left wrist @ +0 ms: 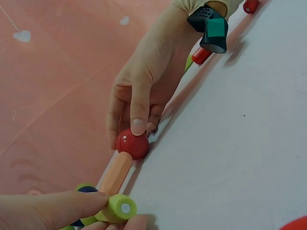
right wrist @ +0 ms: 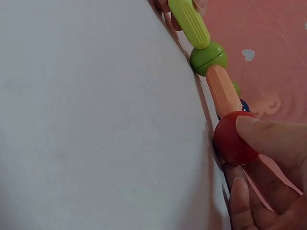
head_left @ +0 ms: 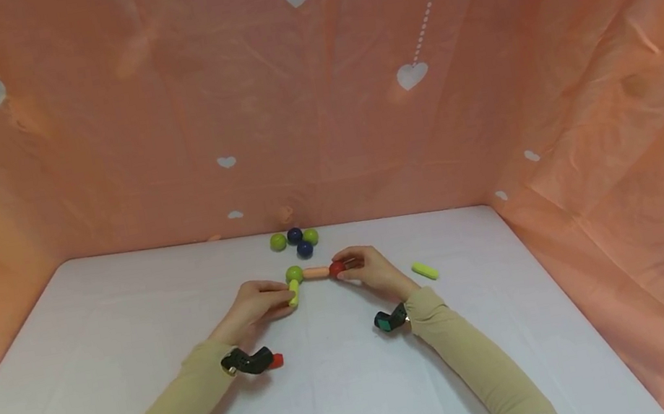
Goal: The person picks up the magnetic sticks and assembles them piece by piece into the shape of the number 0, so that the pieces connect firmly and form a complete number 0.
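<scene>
My left hand [head_left: 258, 301] pinches a yellow-green ribbed rod [head_left: 294, 294] between thumb and fingers. The far end of that rod meets a green ball [head_left: 294, 274]. From the ball an orange rod [head_left: 317, 273] runs to the right, ending at a red ball [head_left: 336, 269]. My right hand [head_left: 372, 270] grips the red ball, thumb on one side and fingers on the other. In the right wrist view the pieces form one bent chain, green ball [right wrist: 208, 59] at the corner. A pale round disc shows on the rod's near end [left wrist: 125, 208] in the left wrist view.
Behind the chain, green balls [head_left: 278, 242] and dark blue balls [head_left: 305, 249] sit grouped near the table's back edge. A loose yellow-green rod [head_left: 425, 270] lies right of my right hand. A red piece [head_left: 275, 361] shows beside my left wrist. Orange cloth [head_left: 319, 128] surrounds the white table [head_left: 350, 394].
</scene>
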`<state>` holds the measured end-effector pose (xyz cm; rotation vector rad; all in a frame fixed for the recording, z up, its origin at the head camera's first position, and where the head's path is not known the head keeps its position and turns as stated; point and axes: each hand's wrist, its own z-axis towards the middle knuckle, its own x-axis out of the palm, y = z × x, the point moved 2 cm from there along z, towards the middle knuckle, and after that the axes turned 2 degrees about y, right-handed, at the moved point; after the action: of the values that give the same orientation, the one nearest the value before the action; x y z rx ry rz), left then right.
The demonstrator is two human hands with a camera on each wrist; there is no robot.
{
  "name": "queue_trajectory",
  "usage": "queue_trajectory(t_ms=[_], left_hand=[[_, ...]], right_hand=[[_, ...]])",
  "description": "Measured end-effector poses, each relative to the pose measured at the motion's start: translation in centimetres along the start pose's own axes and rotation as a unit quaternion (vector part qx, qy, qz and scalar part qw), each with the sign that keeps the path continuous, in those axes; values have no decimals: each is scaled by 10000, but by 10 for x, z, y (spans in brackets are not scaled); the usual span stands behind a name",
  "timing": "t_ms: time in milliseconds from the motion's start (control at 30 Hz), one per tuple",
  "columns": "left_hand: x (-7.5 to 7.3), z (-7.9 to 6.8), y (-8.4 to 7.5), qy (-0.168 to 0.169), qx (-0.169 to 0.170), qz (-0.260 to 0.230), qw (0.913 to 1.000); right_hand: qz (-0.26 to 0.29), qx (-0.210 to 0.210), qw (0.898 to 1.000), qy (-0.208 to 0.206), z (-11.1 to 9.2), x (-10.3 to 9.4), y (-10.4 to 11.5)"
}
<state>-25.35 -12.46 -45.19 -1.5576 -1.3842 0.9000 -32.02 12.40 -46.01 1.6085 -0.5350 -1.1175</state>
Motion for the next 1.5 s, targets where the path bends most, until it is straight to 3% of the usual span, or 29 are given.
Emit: queue_trajectory(t_ms=[200,467,600,800,1000,1133,1300,1400,1500], left_hand=[[0,3,3,8,47,-24,10000],[-4,-2,2,623,561,-91,9964],[-7,-2,2,786,632,-72,9949],[-14,1,-6,782,789,169,9937],[-31,22,-23,493,1324,581,9883],[-41,41,-32,249,1883,695,9793],[-46,57,-41,2,2767,1141,9542],[-46,64,-44,-127,3011,1428,9428],[-44,70,-44,-197,3027,1626,9389]], right_hand=[[-27,38,9999,128,-5,0,10],[140,-125,9997,-125,-2,-4,0],[122,-133,9997,-133,-2,-5,0],[136,-32,9999,-99,-2,-5,0],[194,31,9997,-122,-2,-4,0],[151,16,9998,-148,-2,-5,-2],[148,32,9998,-157,-1,-5,-2],[191,73,9997,-133,-1,-4,-1],[198,59,9998,-81,-1,-4,0]])
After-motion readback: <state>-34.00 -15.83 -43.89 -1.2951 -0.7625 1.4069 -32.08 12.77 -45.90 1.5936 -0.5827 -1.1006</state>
